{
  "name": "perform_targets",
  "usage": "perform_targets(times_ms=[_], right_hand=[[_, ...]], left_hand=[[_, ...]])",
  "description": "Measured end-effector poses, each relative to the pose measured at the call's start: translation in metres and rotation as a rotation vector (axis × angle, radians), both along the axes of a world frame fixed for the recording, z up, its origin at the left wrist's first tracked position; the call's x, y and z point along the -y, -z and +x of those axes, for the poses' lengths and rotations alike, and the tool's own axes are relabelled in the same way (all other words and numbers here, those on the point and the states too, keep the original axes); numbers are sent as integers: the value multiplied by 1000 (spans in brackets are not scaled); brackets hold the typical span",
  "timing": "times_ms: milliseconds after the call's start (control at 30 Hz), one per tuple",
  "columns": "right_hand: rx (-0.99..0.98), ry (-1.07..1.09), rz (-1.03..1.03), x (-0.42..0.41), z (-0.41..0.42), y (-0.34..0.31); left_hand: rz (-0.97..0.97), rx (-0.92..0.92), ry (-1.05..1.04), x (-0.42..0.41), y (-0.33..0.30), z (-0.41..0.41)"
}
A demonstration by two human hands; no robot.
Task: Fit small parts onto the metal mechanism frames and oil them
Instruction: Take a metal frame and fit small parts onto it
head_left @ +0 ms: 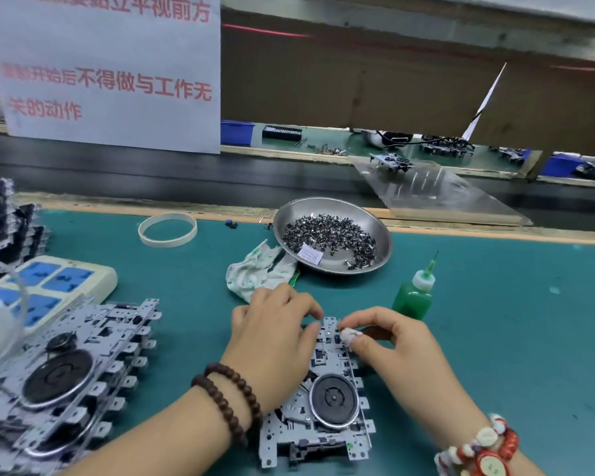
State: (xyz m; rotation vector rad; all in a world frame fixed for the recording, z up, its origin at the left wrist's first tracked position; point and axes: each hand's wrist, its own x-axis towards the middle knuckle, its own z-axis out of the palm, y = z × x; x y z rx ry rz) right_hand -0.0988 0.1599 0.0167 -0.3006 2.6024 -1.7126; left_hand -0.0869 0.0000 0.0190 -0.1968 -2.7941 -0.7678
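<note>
A grey metal mechanism frame (327, 400) lay flat on the green mat (495, 338), near centre, w/ a round black flywheel in its middle and tabs along its right edge. The left hand (275, 334) rested curled over the frame's far-left part, fingertips pressing it. The right hand (389, 341) pinched narrowly at the frame's far edge, thumb tip wrapped in white; whether it held a part couldn't be told. A green oil bottle (414, 297) stood just beyond the right hand. A steel dish of small dark parts (330, 235) sat farther back.
</note>
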Motion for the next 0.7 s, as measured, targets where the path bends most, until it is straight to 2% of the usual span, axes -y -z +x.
perform_targets(times_ms=[233,433,700], right_hand=[[-2,-2,-2,2,-1,7],[19,7,-32,4,-2,9],[25,47,-92,8,0,12]], left_hand=[[202,-29,99,-3,8,-4],[259,-80,129,-3,13,-5],[296,-48,162,1,16,-6]])
